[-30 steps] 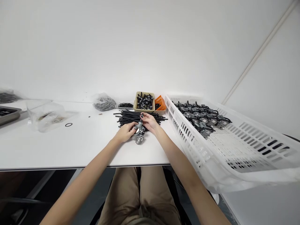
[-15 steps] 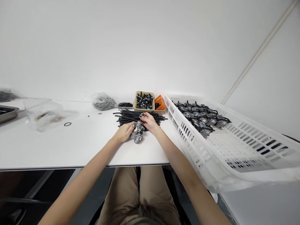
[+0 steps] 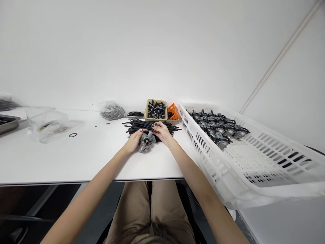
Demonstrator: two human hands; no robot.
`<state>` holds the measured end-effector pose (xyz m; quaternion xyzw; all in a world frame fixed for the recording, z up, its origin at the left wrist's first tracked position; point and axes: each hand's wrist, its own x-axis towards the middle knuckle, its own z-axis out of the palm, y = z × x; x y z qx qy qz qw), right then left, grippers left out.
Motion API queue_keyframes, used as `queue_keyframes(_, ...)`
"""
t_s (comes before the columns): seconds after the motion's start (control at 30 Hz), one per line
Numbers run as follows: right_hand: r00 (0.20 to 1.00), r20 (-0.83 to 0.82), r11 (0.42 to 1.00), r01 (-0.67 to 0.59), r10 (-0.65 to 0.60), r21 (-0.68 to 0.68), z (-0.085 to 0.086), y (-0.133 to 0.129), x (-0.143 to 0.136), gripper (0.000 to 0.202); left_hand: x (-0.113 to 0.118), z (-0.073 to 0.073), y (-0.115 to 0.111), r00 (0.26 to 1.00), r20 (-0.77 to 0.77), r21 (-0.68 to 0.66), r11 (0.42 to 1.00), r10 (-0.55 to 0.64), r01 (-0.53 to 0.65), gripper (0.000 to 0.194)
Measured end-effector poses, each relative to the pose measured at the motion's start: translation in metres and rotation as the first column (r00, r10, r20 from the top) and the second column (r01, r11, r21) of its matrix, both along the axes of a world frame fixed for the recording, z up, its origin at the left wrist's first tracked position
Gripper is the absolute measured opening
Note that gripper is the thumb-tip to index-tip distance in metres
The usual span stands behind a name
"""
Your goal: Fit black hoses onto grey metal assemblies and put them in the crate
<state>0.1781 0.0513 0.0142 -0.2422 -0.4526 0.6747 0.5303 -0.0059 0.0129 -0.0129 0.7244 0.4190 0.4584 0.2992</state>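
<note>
A grey metal part with a round opening (image 3: 146, 144) is held between my two hands, just above the near part of the white table. My left hand (image 3: 134, 140) grips its left side, thumb and fingers closed on it. My right hand (image 3: 161, 132) has its fingers pinched at the upper right end of the same part. Right behind the hands lies a pile of black rubber tubes (image 3: 138, 125). Any small piece between my right fingertips is too hidden to make out.
A large white crate (image 3: 243, 169) with rows of similar metal parts stands on the right. Behind the tubes are a beige bin (image 3: 156, 119), an orange basket (image 3: 175, 117) and a bag (image 3: 111, 111). A black ring (image 3: 73, 135) lies left, near another clear bag (image 3: 50, 125).
The metal part has turned and shifted slightly left, its lower end swinging left and up. My left hand has moved a little left with it; my right hand has barely moved.
</note>
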Motion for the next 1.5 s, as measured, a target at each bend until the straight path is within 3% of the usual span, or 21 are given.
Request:
queue_keyframes(0.23, 0.988, 0.121, 0.988, -0.105, 0.092, 0.109, 0.002, -0.002, 0.006, 0.043, 0.004, 0.007, -0.002, 0.962, 0.252, -0.237, 0.971, 0.106, -0.045, 0.069)
queue_keyframes(0.37, 0.956, 0.222, 0.94, -0.242, 0.189, 0.24, 0.003, -0.007, 0.001, 0.044, 0.006, 0.009, -0.005, 0.944, 0.326, -0.225, 0.974, 0.042, 0.035, 0.067)
queue_keyframes(0.47, 0.93, 0.318, 0.914, -0.28, 0.182, 0.294, 0.002, -0.01, -0.004, 0.038, 0.006, 0.007, -0.003, 0.936, 0.351, -0.2, 0.979, 0.027, 0.047, 0.063)
queue_keyframes(0.63, 0.933, 0.358, 0.895, -0.2, 0.049, 0.399, -0.001, -0.012, -0.009, 0.032, 0.003, 0.006, -0.001, 0.94, 0.341, -0.267, 0.96, 0.018, 0.079, 0.072)
queue_keyframes(0.83, 0.96, 0.259, 0.92, -0.004, -0.107, 0.392, 0.005, -0.018, -0.019, 0.032, 0.009, 0.008, -0.006, 0.834, 0.549, -0.386, 0.902, 0.057, 0.192, 0.06)
queue_keyframes(0.97, 0.962, 0.144, 0.918, 0.168, -0.232, 0.359, 0.01, -0.016, -0.022, 0.033, 0.013, 0.007, -0.011, 0.807, 0.589, -0.482, 0.816, 0.033, 0.319, 0.062)
queue_keyframes(1.17, 0.983, 0.177, 0.929, -0.02, -0.049, 0.369, 0.013, -0.013, -0.007, 0.036, 0.011, 0.013, -0.017, 0.716, 0.698, -0.516, 0.699, 0.009, 0.495, 0.061)
queue_keyframes(1.3, 0.968, 0.186, 0.909, 0.08, -0.169, 0.408, 0.012, -0.011, -0.004, 0.033, 0.011, 0.014, -0.018, 0.696, 0.718, -0.54, 0.65, 0.024, 0.534, 0.057)
queue_keyframes(1.5, 0.953, 0.179, 0.894, 0.15, -0.244, 0.421, 0.011, -0.009, -0.008, 0.032, 0.011, 0.013, -0.017, 0.699, 0.714, -0.551, 0.651, 0.044, 0.522, 0.058)
